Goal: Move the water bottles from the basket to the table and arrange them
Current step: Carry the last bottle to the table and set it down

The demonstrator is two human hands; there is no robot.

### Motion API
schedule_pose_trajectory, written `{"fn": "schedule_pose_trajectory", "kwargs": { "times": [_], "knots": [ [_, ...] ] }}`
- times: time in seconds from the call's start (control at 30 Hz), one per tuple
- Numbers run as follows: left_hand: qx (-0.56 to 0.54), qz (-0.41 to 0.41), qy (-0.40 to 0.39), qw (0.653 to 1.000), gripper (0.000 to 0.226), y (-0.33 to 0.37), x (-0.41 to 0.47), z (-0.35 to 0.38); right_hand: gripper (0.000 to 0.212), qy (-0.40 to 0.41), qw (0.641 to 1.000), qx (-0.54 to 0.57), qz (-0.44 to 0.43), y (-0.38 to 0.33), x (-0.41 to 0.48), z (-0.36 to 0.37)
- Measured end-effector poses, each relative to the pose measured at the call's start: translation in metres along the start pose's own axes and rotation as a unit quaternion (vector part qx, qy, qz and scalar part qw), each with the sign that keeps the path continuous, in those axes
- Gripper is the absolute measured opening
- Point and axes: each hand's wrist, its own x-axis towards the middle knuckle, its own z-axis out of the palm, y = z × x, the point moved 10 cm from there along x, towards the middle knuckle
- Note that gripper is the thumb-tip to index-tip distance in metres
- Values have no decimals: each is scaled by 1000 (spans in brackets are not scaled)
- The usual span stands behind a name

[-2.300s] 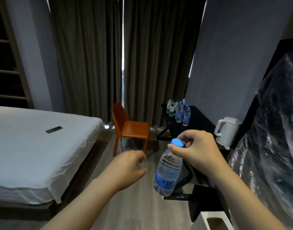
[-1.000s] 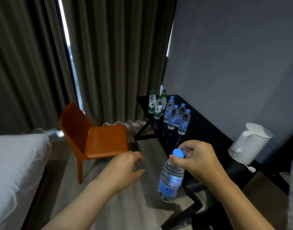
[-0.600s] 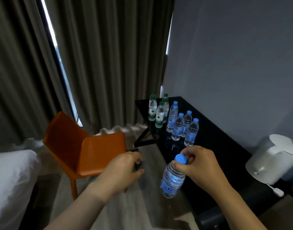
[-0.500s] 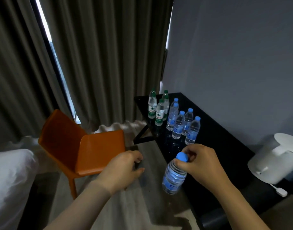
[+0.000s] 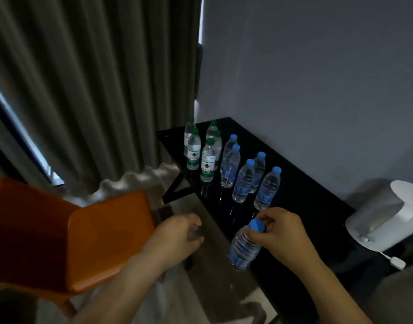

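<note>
Bottle check: clear ribbed plastic water bottle (image 5: 244,249) with blue cap and blue label hangs from the right hand (image 5: 282,235), fingers pinched round the cap. Long axis is tilted, cap up-right, base down-left, at the near-left edge of the glossy black table (image 5: 313,213); can't tell if it's touching. Standing blue-capped bottles (image 5: 267,188) are just beyond the knuckles, green-capped bottles (image 5: 207,160) farther left. Left hand (image 5: 177,237) is loosely curled, empty, off the table. Next, probably: straighten it and set it down ahead, using the right hand.

kettle (image 5: 385,216): cut by right edge | chair (image 5: 60,235): cut left | bottle labels (image 5: 207,165): unreadable
</note>
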Motion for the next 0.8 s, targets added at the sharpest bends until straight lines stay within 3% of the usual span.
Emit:
{"fn": "schedule_pose_trajectory", "kwargs": {
  "times": [0.37, 0.8],
  "knots": [
    [-8, 39, -86, 995, 36, -45, 101, 14, 17, 33, 993, -7, 112, 34, 57, 31],
    [12, 53, -165, 985, 35, -46, 232, 47, 26, 37, 987, -9, 153, 112, 151, 48]
  ]
}}
